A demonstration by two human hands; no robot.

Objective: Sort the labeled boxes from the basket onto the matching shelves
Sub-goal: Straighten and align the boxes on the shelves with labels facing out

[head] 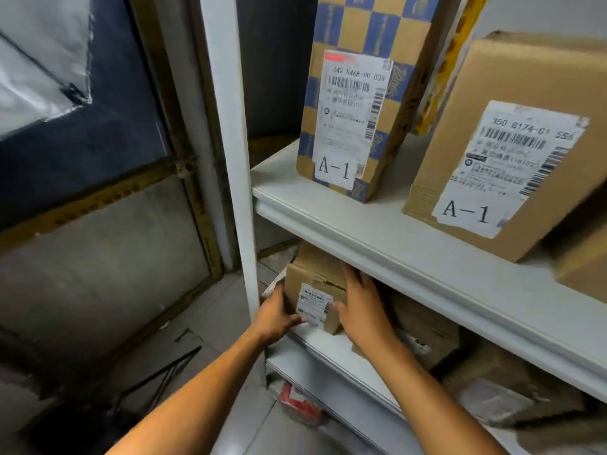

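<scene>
A small brown cardboard box (313,284) with a white shipping label stands at the left end of the middle shelf (315,343). My left hand (274,315) grips its left side and my right hand (361,303) presses against its right side. On the upper shelf (361,224) stand a blue-checkered box (358,90) and a plain brown box (512,139), both labelled A-1.
A white shelf post (236,152) rises just left of my left hand. More brown boxes (427,326) sit to the right on the middle shelf. A red-and-white package (300,405) lies on a lower level. A dark wire object (157,385) rests on the floor at lower left.
</scene>
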